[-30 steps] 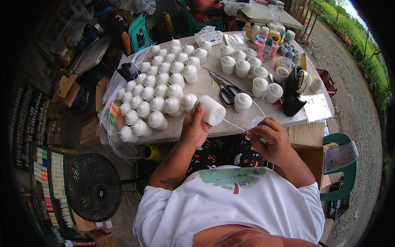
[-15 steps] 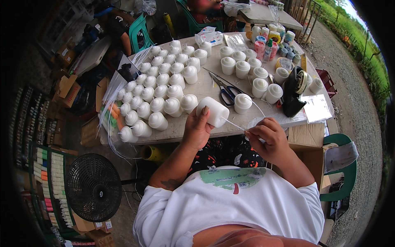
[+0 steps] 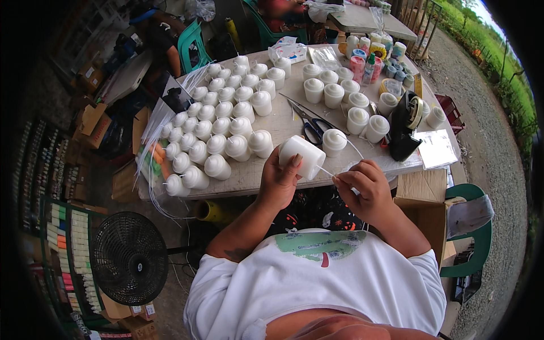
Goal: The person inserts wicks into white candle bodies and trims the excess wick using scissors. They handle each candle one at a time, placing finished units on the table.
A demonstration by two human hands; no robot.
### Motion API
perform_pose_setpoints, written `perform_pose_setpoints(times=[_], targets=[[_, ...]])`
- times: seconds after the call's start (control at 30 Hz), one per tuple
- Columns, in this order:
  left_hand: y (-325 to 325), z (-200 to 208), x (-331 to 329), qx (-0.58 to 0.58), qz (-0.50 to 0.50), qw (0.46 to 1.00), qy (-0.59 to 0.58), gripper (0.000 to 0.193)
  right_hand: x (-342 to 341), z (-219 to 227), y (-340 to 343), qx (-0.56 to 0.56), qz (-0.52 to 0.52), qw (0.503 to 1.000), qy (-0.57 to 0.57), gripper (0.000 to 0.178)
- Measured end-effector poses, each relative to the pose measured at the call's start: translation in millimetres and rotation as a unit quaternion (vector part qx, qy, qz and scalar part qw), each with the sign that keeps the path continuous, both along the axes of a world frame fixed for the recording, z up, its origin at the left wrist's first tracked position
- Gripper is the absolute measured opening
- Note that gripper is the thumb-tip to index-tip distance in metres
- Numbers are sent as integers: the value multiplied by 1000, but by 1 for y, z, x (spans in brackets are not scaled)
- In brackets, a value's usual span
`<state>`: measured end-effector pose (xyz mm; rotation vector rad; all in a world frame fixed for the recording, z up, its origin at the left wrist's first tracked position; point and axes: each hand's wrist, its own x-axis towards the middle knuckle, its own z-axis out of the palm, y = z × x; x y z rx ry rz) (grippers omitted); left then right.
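Note:
A white candle lies tilted sideways in my left hand, thumb across its side and fingers wrapped behind. From its end facing right a white wick runs out to my right hand, whose thumb and fingertips pinch it. Just beyond the held candle, a single domed white candle stands upright on the table. Scissors with dark handles lie beside it. Rows of similar white candles fill the table's left half.
More white candles stand right of the scissors, near a black tape dispenser and a clear plastic packet. Painted jars and a spray bottle are at the far right. A cardboard box sits by my right arm; a black fan stands left.
My left hand has shifted slightly right with the candle, nearer my right hand. The span of wick between the candle and my right fingers looks shorter.

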<state>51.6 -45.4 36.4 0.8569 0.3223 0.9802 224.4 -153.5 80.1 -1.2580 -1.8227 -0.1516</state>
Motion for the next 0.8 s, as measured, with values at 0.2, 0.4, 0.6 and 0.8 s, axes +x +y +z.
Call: perform_pose_setpoints(times=[0.2,0.4,0.6,0.8], targets=[[-3,2,2,13,11,1000,10,45,0,-1,0,1,3,1000,5,16],[-3,1,4,37,10,999,26,52,2,-4,1,2,7,1000,8,17],[-5,1,6,47,12,998,41,55,2,-3,2,5,8,1000,9,17],[-6,-3,6,75,21,995,63,55,2,-3,2,-2,7,1000,10,17]])
